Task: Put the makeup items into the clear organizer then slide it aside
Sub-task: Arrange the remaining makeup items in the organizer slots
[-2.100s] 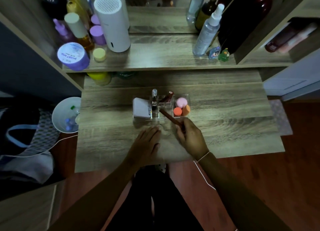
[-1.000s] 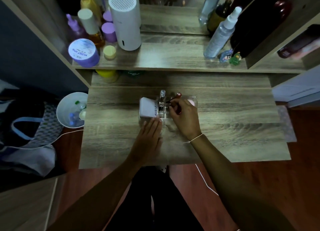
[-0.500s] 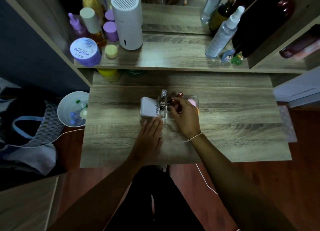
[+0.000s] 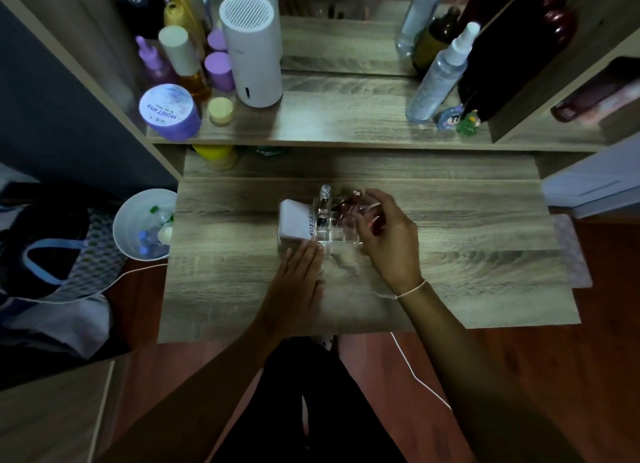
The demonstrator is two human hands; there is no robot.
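Here the clear organizer point(image 4: 337, 232) sits mid-desk point(image 4: 467, 240), its compartments filled. The left hand point(image 4: 298, 279) lies flat, fingers together, touching its near edge; the right hand point(image 4: 384, 237) hovers over it, fingers loosely spread, seemingly empty. Best to grip both ends low and slide slowly. Bare wood lies open either side, edges well off.

I see my left hand point(image 4: 299, 272) lying flat, palm down, fingers straight and together, pointing forward, while my right hand point(image 4: 388, 237) is raised beside it, fingers spread and loosely curled, with a thin band around its wrist point(image 4: 412, 291).
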